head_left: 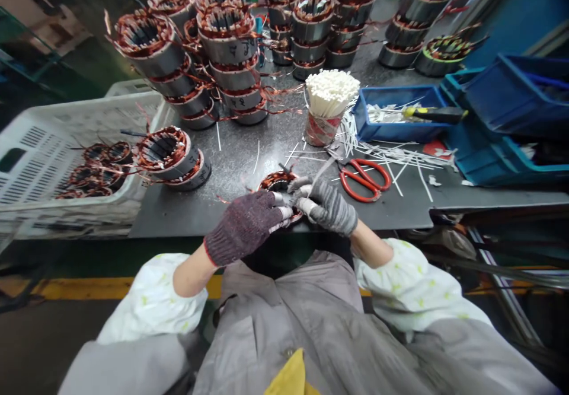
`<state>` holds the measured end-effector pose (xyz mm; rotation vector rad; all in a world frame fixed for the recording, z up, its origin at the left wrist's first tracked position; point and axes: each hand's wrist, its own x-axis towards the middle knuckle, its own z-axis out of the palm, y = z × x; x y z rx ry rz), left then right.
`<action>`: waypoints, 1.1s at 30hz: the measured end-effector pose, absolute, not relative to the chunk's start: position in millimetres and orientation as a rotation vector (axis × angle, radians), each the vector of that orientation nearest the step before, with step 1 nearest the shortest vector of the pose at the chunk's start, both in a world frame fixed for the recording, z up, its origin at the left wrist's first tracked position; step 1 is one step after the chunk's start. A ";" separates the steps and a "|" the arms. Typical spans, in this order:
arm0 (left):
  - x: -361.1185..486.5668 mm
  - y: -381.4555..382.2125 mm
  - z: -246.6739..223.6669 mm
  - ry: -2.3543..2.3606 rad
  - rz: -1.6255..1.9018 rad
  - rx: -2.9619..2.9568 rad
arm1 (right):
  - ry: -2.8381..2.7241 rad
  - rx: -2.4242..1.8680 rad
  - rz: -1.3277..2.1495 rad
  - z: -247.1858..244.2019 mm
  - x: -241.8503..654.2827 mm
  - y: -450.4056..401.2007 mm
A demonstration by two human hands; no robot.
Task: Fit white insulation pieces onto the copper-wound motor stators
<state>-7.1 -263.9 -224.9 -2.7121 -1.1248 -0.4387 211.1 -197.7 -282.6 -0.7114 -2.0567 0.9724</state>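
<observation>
A small motor stator (278,180) with copper windings lies at the table's front edge, largely covered by both hands. My left hand (249,226), in a dark maroon knit glove with pale fingertips, grips its near left side, fingers curled over the rim. From the right comes my right hand (329,205) in a grey striped glove, its fingers closed over the stator's opening. A thin pale strip (320,172) sticks up from between those fingers. Red-handled scissors (364,180) lie just to the right of that hand. The fingertips inside the stator are partly hidden.
Stacked stators (233,51) stand at the back, with a shorter stack (171,155) at left. A white crate (40,119) holds small wound stators. A can (320,129) of white sticks, a blue tray (402,131) and teal bins (484,161) line the right; loose white strips lie around.
</observation>
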 end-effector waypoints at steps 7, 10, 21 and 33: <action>-11.7 -262.5 -232.5 -0.984 -0.618 -2.688 | -2.113 -0.380 1.403 -274.9 210.7 -149.1; -7.1 -276.2 -242.3 -1.194 -0.676 -2.486 | -1.894 -0.649 1.368 -265.1 225.3 -128.5; 3.6 -272.0 -254.6 -1.381 -0.852 -2.364 | -1.173 -1.147 0.679 -243.7 225.4 -43.2; 13.1 -272.6 -260.0 -1.546 -0.934 -2.400 | -1.131 -0.759 0.906 -236.0 242.4 -154.1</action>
